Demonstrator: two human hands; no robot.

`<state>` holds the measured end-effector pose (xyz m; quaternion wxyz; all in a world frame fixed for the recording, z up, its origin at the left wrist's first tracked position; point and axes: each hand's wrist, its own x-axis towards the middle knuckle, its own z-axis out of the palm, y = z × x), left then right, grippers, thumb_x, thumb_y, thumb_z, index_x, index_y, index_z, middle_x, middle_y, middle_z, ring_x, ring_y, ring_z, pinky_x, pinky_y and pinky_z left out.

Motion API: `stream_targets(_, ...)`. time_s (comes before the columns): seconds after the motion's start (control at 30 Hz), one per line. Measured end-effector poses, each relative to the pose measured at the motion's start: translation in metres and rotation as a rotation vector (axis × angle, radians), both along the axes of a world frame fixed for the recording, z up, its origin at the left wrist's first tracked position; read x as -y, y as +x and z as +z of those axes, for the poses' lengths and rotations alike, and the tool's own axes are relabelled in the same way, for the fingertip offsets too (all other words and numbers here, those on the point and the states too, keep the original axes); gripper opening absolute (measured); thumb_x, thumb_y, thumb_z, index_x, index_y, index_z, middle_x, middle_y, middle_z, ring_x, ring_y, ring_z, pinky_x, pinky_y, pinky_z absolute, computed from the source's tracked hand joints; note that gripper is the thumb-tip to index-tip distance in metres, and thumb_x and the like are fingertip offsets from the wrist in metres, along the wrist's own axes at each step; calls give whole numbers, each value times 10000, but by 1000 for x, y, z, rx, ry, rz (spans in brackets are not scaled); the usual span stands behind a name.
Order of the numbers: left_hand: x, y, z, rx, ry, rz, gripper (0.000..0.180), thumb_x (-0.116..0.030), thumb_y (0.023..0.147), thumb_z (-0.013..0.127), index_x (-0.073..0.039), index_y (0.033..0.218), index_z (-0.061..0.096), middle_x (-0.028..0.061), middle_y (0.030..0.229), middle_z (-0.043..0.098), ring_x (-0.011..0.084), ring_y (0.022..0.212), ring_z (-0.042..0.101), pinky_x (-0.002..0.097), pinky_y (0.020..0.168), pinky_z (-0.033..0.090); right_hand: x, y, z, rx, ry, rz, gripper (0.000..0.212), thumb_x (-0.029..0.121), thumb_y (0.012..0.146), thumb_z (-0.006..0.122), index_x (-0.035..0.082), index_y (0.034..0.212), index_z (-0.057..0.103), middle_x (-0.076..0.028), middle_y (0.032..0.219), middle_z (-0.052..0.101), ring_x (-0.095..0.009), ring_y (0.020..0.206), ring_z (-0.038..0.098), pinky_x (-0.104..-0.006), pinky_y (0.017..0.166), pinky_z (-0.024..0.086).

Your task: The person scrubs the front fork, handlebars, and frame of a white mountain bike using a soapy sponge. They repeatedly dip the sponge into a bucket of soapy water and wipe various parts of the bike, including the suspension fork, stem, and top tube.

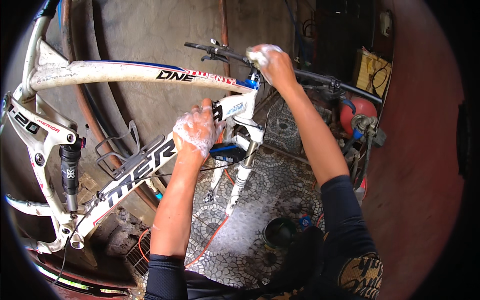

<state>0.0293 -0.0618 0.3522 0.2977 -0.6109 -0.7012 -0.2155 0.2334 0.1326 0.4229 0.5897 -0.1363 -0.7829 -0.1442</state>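
A white bicycle frame (125,73) with blue and red trim stretches from the left edge to the middle, without wheels. My left hand (194,131), coated in suds, is wrapped round its lower tube just behind the head tube. At the stem, my right hand (278,67) presses a pale, foamy sponge (257,57) against the middle of the black handlebar (327,80). Suds cover its fingers too. Below the head tube hangs the white front fork (242,181), beside a small black-and-blue fender (227,152). A loose black cable (155,175) crosses the lower tube.
A dark green bucket (280,233) stands on the stone-patterned floor (260,200) beside spilled foam. An orange hose (209,245) runs across it. At right, a red tank (352,114) with metal fittings stands near a reddish wall (420,165). A drain grate (136,259) lies lower left.
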Motion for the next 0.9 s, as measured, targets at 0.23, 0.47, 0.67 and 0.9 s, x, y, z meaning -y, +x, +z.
stream_targets(0.23, -2, -6, 2, 47, 50, -61, 525, -431, 840, 747, -82, 1160, 519, 183, 954, 682, 366, 847, 710, 472, 706, 578, 8, 13, 39, 264, -222, -607, 356, -54, 732, 674, 112, 1046, 691, -183, 1003, 666, -399, 963, 666, -464, 848, 544)
stream_targets(0.47, 0, -4, 2, 123, 62, -82, 496, -400, 842, 750, -84, 1151, 525, 171, 950, 679, 366, 861, 708, 475, 718, 571, 13, -12, 76, 565, -11, -538, 181, 38, 813, 641, 46, 983, 700, -190, 990, 708, -388, 971, 684, -488, 829, 558)
stream_targets(0.67, -4, -6, -7, 145, 44, -85, 509, -397, 835, 753, -82, 1170, 534, 152, 955, 685, 348, 872, 707, 446, 765, 557, 10, -89, 72, 789, -196, -949, 250, 104, 889, 597, 72, 1082, 753, -136, 1160, 722, -331, 1057, 706, -440, 855, 581)
stream_targets(0.9, -4, -5, -8, 87, 13, -3, 255, -220, 917, 612, -73, 1123, 576, 77, 972, 698, 223, 922, 699, 343, 783, 525, -21, -134, 65, 899, -326, -1052, 279, 102, 911, 591, 87, 1144, 744, -132, 1214, 705, -307, 1118, 689, -422, 898, 572)
